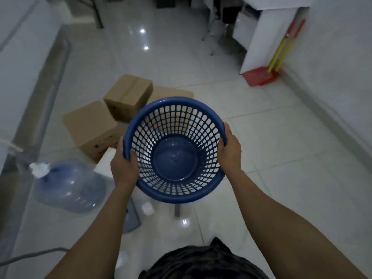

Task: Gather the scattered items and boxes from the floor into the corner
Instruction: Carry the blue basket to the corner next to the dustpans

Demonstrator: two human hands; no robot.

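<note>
The person holds a blue basket [171,198] in the air in front of the body, its open mouth tipped toward the camera so that the solid round bottom and the latticed wall show, with nothing inside. The left hand [124,168] grips the rim on the left side, fingers curled over the edge into the basket and thumb along the outside. The right hand [231,152] grips the opposite side of the rim in the same way, fingers hooked over the edge. Below and beyond the basket lies the pale tiled floor [281,158]. On it, to the left, stand 2 brown cardboard boxes close together, the nearer box [90,125] and the farther box [128,93], both closed. A third box [171,93] shows just behind the basket's top rim, mostly hidden. A white box [105,164] sits partly behind the left hand, beside the nearer box. A large clear blue water jug [68,184] lies on its side at the lower left, near the white box. Far to the right, a red dustpan [260,75] rests on the floor, and 2 yellow and red handles [285,43] lean against the wall [342,57] above it.
</note>
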